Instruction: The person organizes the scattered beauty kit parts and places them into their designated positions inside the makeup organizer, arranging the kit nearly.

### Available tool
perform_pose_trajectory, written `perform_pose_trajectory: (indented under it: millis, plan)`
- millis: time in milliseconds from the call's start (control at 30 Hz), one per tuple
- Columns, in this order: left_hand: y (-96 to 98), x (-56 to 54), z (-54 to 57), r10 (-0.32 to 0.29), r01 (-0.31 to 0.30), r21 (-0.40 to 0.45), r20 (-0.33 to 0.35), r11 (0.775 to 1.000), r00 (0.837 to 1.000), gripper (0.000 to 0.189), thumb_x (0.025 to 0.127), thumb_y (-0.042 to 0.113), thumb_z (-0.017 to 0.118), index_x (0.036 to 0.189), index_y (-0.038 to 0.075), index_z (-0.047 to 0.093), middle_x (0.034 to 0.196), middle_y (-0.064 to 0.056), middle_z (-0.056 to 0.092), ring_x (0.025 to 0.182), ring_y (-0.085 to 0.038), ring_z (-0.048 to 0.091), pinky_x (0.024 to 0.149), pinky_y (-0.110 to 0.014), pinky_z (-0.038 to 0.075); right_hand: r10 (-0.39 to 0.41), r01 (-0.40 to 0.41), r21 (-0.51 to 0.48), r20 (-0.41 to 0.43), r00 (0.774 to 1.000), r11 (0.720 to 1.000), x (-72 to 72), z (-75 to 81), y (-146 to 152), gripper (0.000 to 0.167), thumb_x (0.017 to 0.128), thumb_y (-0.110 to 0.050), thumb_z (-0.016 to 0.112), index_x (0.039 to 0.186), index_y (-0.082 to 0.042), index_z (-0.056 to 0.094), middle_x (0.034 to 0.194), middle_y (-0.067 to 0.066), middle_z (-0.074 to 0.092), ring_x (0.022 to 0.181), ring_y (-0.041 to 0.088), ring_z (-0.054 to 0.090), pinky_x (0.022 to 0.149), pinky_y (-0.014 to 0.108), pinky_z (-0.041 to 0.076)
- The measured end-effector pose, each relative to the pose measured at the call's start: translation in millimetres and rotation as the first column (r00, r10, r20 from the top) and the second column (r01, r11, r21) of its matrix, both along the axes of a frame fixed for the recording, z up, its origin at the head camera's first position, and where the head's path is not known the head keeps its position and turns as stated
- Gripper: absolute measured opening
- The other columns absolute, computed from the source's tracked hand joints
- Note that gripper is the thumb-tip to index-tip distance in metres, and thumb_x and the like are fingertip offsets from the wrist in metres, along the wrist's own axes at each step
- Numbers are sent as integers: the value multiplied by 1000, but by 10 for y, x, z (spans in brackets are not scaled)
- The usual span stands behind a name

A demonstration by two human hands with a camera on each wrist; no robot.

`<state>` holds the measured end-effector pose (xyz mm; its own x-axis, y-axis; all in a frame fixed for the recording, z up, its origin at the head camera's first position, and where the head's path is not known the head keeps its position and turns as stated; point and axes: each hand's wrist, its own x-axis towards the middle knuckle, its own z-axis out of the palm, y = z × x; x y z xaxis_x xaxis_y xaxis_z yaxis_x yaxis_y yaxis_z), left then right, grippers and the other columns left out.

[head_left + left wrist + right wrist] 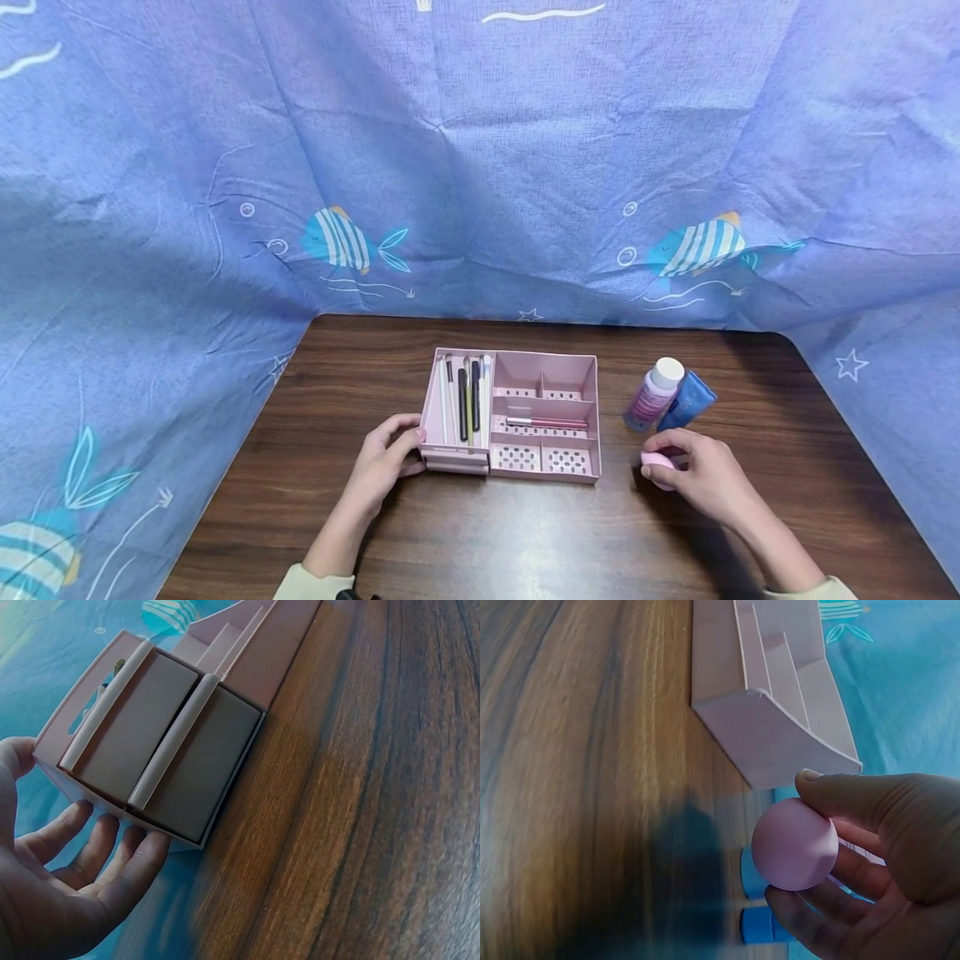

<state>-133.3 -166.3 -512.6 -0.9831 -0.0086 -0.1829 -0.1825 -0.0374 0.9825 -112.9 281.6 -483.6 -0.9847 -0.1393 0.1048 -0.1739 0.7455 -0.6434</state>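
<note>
My left hand (386,458) rests against the left side of a pink desktop organizer (545,479), its thumb at the top front corner. In the left wrist view, the fingertips (156,840) touch the side wall beside two closed drawers (199,757). Thumb and fingers of my right hand (705,471) pinch a smooth, rounded pink makeup sponge (795,844), just over the table to the right of the organizer. Several makeup brushes (462,404) stand in the organizer's left compartment. A slim dark-pink tube (551,422) lies across its middle-right compartment.
Beyond my right hand stand a pink bottle with a white cap (655,396) and a blue tube (687,402), side by side. The dark wood table (337,367) ends at a blue curtain (517,183) with fish prints, which hangs behind and along both sides.
</note>
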Motion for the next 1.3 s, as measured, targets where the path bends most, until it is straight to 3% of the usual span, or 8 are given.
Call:
perform_pose_trajectory:
  millis: [700,1300]
  plan:
    - [7,2,1,12,-12,-7,7,1000,1000,34,96,9,63,128,-1,64,112,-15,65,96,-19,67,79,-47,64,76,-77,-30,-58,995,997,-112,154,-358,25,79,-16,89,100,-12,78,91,-1,75,73,4,66,65,25,58]
    - [14,19,28,14,-14,-19,6,1000,1000,34,96,9,63,129,-2,63,112,-15,65,96,-19,66,80,-47,64,199,-209,-48,-161,967,977,-207,229,-755,24,77,-10,89,96,-17,78,95,-5,74,82,7,67,72,27,61]
